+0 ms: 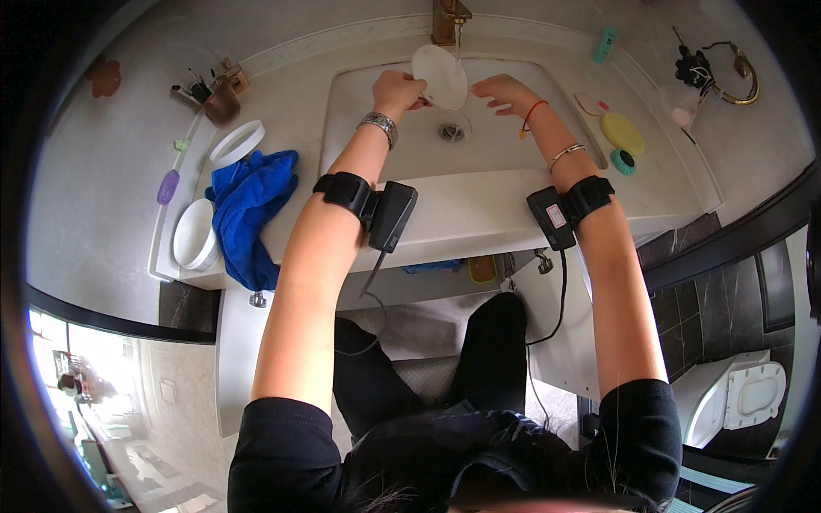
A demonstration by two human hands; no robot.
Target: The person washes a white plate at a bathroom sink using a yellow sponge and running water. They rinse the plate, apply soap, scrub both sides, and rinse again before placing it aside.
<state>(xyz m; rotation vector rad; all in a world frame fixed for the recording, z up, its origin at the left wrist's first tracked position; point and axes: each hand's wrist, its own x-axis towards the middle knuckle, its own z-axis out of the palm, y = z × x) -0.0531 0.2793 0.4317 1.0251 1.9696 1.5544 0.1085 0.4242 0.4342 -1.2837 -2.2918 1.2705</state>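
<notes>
My left hand grips the edge of a white, round, flat piece, tilted over the sink; it looks like a lid or disc, though I cannot tell which. A thin stream of water runs from the brass-coloured faucet beside the disc's upper right edge. To the right of the disc is my right hand, its fingers apart and nothing in them. Below the disc shows the metal drain.
On the counter's left lie a blue towel, a white ring, a white round container and a brown brush cup. To the right sit a yellow oval piece, a teal round brush and a teal container.
</notes>
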